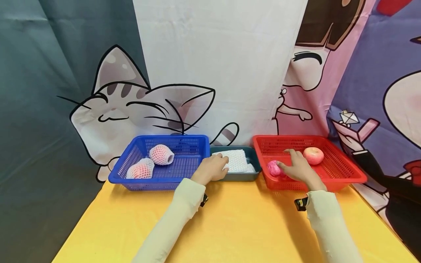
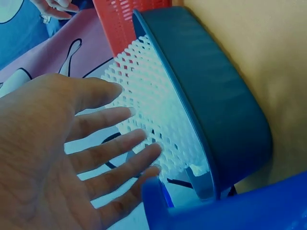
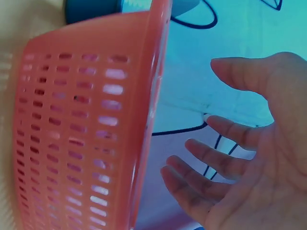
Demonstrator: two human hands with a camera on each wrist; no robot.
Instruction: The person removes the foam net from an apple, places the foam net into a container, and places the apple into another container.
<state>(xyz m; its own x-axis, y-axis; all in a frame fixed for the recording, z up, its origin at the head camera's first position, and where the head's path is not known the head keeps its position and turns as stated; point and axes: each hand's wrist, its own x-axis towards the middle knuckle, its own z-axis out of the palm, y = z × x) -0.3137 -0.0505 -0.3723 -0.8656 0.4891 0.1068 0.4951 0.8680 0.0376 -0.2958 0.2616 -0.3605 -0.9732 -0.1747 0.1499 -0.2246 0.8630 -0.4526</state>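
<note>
My left hand (image 1: 212, 168) hovers over the left side of a dark green tray (image 1: 241, 177), fingers spread and holding nothing. White foam netting sleeves (image 1: 232, 160) lie stacked in that tray, right by my left fingertips in the left wrist view. Over the front of a red basket (image 1: 310, 185) hangs my right hand (image 1: 298, 168), thumb and fingers apart with nothing between them. Beneath it sits a bright pink, wrapped-looking round thing (image 1: 273, 168), partly hidden by the thumb. A pinkish-red apple (image 1: 313, 156) rests farther back in the same basket.
At left stands a blue basket (image 1: 151, 185) holding two fruits in foam nets, one netted fruit (image 1: 161, 155) behind another netted fruit (image 1: 141, 168). The three containers line the back of the yellow table (image 1: 243, 223). A printed cartoon curtain (image 1: 210, 54) hangs directly behind them.
</note>
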